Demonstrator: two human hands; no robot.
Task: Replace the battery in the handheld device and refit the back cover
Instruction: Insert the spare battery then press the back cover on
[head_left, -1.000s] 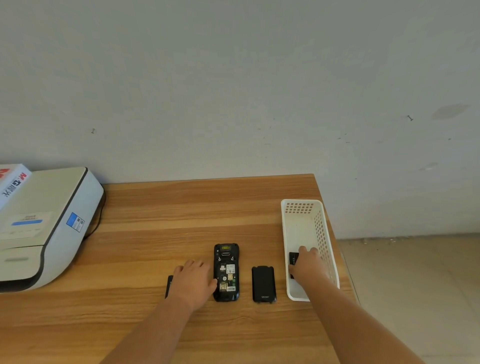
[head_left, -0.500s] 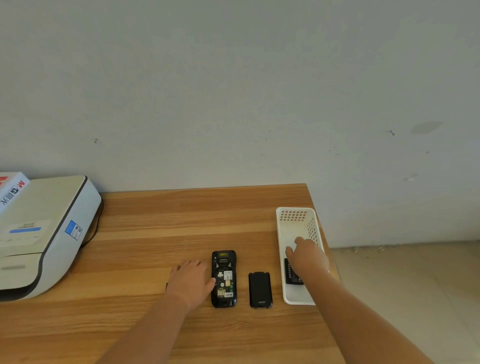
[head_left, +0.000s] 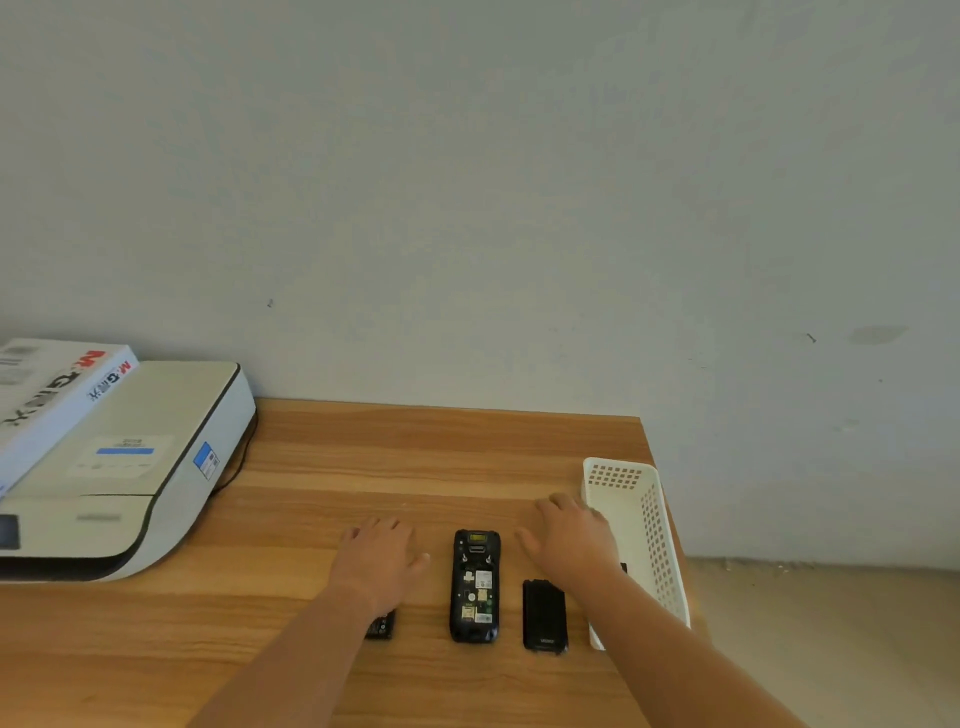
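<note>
The black handheld device (head_left: 475, 584) lies face down on the wooden table (head_left: 447, 457), its battery bay open and bare. Just right of it lies the black back cover (head_left: 544, 616). A black battery (head_left: 382, 626) peeks out from under my left forearm. My left hand (head_left: 382, 558) rests flat and open left of the device, holding nothing. My right hand (head_left: 569, 538) hovers open between the device and the white basket (head_left: 652, 525), fingers spread and empty. A dark battery (head_left: 623, 567) shows inside the basket, mostly hidden by my right arm.
A white printer (head_left: 130, 467) with a black cable stands at the left, a white box (head_left: 52, 395) lying on top of it. The table ends just right of the basket, with floor beyond. A grey wall rises behind the table.
My right hand left the basket empty, leaving the battery inside, and moved left over the table. My left hand slid slightly away from the device. The camera view shifted.
</note>
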